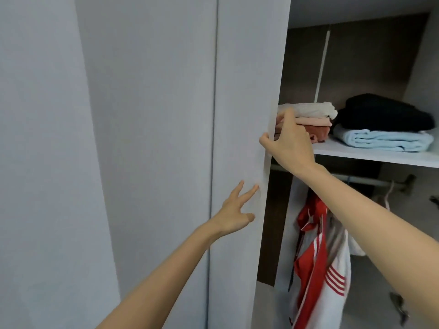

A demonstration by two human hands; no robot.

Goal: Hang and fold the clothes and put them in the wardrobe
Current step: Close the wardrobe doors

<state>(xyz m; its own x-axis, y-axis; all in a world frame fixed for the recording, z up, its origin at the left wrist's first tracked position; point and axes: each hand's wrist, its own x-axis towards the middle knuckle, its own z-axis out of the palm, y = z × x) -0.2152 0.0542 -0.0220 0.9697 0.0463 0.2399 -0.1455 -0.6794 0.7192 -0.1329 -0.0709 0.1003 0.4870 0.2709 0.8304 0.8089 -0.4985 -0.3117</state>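
The grey wardrobe door (242, 91) stands partly across the opening. My right hand (291, 143) grips the door's right edge, thumb on the front face and fingers behind it. My left hand (235, 214) lies lower on the door's front with straight, spread fingers touching it. Behind the door, a shelf (370, 155) carries a stack of folded white, pink and rust clothes (313, 122), and a folded black garment (384, 112) on a light blue one (384, 140). Below the shelf, a red and white garment (318, 257) hangs from the rail (370, 180).
Another grey door panel (147, 115) stands left of the seam, and a plain wall (42, 138) lies further left. A pale hanger (387, 195) hangs on the rail at right. Metal hinges (399, 302) show on the wardrobe's right inner side.
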